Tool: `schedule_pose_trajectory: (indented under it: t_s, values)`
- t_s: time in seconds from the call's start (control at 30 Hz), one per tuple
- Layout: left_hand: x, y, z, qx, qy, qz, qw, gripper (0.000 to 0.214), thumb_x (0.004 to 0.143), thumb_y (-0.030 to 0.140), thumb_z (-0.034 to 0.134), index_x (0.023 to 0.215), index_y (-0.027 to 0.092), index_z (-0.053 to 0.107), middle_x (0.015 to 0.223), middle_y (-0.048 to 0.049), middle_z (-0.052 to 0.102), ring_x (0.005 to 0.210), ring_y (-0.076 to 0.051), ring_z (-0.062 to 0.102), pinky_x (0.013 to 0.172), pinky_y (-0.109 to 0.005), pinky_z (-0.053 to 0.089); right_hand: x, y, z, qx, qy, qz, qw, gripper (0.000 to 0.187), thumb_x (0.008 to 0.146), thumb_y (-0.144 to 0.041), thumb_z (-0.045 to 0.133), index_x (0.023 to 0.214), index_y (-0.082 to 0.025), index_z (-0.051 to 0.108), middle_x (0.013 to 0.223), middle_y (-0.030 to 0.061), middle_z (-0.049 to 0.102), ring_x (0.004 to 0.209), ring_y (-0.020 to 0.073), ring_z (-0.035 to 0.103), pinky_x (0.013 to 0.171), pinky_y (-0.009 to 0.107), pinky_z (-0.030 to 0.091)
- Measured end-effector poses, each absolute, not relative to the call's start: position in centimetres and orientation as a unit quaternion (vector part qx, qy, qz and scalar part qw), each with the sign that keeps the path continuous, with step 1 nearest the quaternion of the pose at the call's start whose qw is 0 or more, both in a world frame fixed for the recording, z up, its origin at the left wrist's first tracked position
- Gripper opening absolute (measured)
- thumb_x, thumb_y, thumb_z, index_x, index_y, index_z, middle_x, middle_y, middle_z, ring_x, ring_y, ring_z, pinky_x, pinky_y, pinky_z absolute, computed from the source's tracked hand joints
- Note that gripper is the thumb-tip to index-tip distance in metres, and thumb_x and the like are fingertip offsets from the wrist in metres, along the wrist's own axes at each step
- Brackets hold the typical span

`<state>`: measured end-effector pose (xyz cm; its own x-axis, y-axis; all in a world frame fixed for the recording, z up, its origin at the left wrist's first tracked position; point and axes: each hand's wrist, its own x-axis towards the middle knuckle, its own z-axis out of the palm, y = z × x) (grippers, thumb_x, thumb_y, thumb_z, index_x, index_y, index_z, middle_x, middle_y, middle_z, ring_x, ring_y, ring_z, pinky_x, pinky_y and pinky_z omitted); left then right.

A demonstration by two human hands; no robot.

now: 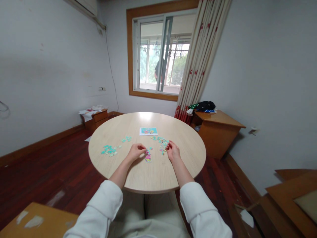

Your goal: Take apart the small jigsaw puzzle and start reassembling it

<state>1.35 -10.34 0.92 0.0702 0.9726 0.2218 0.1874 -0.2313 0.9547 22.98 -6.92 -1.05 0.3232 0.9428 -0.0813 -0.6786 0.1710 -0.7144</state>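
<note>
Near the middle of the round table, a small joined strip of jigsaw puzzle [148,158] shows pink, yellow and teal. My left hand [137,151] is beside its upper left edge, thumb and fingers pinched on a puzzle piece there. One loose teal piece [151,148] lies just above the strip. My right hand [173,151] is at the right edge of a scattered heap of puzzle pieces [161,142]. Its fingers are curled together, and whatever they hold is too small to make out. Behind the heap lies a picture card [148,131] with colourful figures on teal.
More teal and pale puzzle pieces [109,150] lie on the left of the table [148,180], with a smaller group [127,139] farther back. A wooden desk [218,122] bearing cloths stands beyond on the right, a low cabinet [99,117] beyond on the left.
</note>
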Motion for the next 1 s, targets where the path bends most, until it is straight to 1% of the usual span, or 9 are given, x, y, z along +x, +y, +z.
schedule_pose_trajectory:
  t_s: [0.3, 0.33, 0.4, 0.47, 0.5, 0.63, 0.73, 0.83, 1.0]
  values:
    - [1.24, -9.85, 0.36, 0.624, 0.461, 0.474, 0.417, 0.004, 0.056, 0.016, 0.065, 0.057, 0.013, 0.067, 0.059, -0.0058, 0.068, 0.059, -0.016, 0.062, 0.063, -0.028, 0.048, 22.92, -7.06, -0.96, -0.329, -0.194, 0.549, 0.743, 0.018, 0.059, -0.012, 0.068, 0.070, -0.017, 0.055, 0.052, -0.0052, 0.052, 0.047, 0.0057, 0.045, 0.042, 0.015, 0.037]
    - [1.23, -9.84, 0.32, 0.625, 0.459, 0.475, 0.416, 0.006, 0.056, 0.016, 0.065, 0.060, 0.012, 0.068, 0.059, -0.0058, 0.068, 0.059, -0.016, 0.062, 0.063, -0.028, 0.048, 22.92, -7.07, -0.94, -0.328, -0.193, 0.551, 0.743, 0.018, 0.059, -0.011, 0.067, 0.070, -0.017, 0.055, 0.051, -0.0051, 0.052, 0.047, 0.0056, 0.045, 0.042, 0.015, 0.037]
    - [1.17, -9.88, 0.34, 0.630, 0.455, 0.473, 0.415, 0.018, 0.058, 0.016, 0.064, 0.073, 0.011, 0.072, 0.060, -0.0052, 0.068, 0.059, -0.016, 0.062, 0.062, -0.028, 0.048, 22.93, -7.08, -0.92, -0.331, -0.195, 0.550, 0.742, 0.018, 0.059, -0.011, 0.067, 0.070, -0.017, 0.055, 0.052, -0.0052, 0.052, 0.047, 0.0056, 0.045, 0.042, 0.015, 0.037]
    - [1.09, -9.99, 0.43, 0.637, 0.454, 0.464, 0.417, 0.029, 0.060, 0.015, 0.063, 0.087, 0.010, 0.073, 0.062, -0.0049, 0.069, 0.061, -0.016, 0.062, 0.062, -0.028, 0.047, 22.94, -7.09, -0.91, -0.335, -0.198, 0.546, 0.742, 0.018, 0.060, -0.012, 0.068, 0.070, -0.017, 0.054, 0.052, -0.0054, 0.052, 0.047, 0.0058, 0.045, 0.042, 0.016, 0.037]
    - [1.05, -10.05, 0.49, 0.640, 0.454, 0.458, 0.418, 0.031, 0.061, 0.015, 0.062, 0.090, 0.010, 0.073, 0.065, -0.0054, 0.069, 0.062, -0.016, 0.063, 0.063, -0.028, 0.047, 22.95, -7.09, -0.90, -0.337, -0.201, 0.544, 0.742, 0.018, 0.060, -0.013, 0.068, 0.070, -0.018, 0.054, 0.052, -0.0055, 0.052, 0.047, 0.0058, 0.045, 0.042, 0.016, 0.037]
    - [1.04, -10.14, 0.59, 0.641, 0.453, 0.448, 0.427, 0.024, 0.061, 0.014, 0.059, 0.081, 0.011, 0.074, 0.074, -0.0087, 0.073, 0.071, -0.018, 0.065, 0.072, -0.029, 0.048, 22.95, -7.11, -0.85, -0.343, -0.209, 0.543, 0.738, 0.019, 0.061, -0.014, 0.070, 0.071, -0.017, 0.054, 0.052, -0.0058, 0.051, 0.046, 0.0055, 0.045, 0.042, 0.016, 0.037]
    - [1.09, -10.10, 0.49, 0.642, 0.450, 0.445, 0.434, 0.020, 0.061, 0.014, 0.060, 0.076, 0.011, 0.073, 0.074, -0.0090, 0.073, 0.070, -0.018, 0.066, 0.074, -0.031, 0.048, 22.91, -7.15, -0.79, -0.342, -0.202, 0.546, 0.738, 0.018, 0.061, -0.014, 0.069, 0.071, -0.017, 0.055, 0.052, -0.0055, 0.051, 0.046, 0.0056, 0.045, 0.042, 0.016, 0.037]
    - [1.10, -10.13, 0.41, 0.642, 0.449, 0.435, 0.444, 0.018, 0.060, 0.013, 0.062, 0.075, 0.011, 0.073, 0.072, -0.0088, 0.072, 0.067, -0.017, 0.065, 0.072, -0.030, 0.049, 22.86, -7.18, -0.77, -0.335, -0.189, 0.549, 0.742, 0.016, 0.061, -0.012, 0.066, 0.071, -0.017, 0.056, 0.052, -0.0051, 0.052, 0.047, 0.0056, 0.045, 0.042, 0.016, 0.037]
    - [1.07, -10.29, 0.56, 0.646, 0.437, 0.435, 0.451, 0.015, 0.059, 0.014, 0.065, 0.072, 0.012, 0.072, 0.067, -0.0067, 0.071, 0.064, -0.016, 0.064, 0.066, -0.028, 0.048, 22.88, -7.18, -0.78, -0.340, -0.200, 0.546, 0.739, 0.017, 0.061, -0.013, 0.069, 0.070, -0.017, 0.055, 0.052, -0.0055, 0.051, 0.046, 0.0057, 0.046, 0.042, 0.016, 0.038]
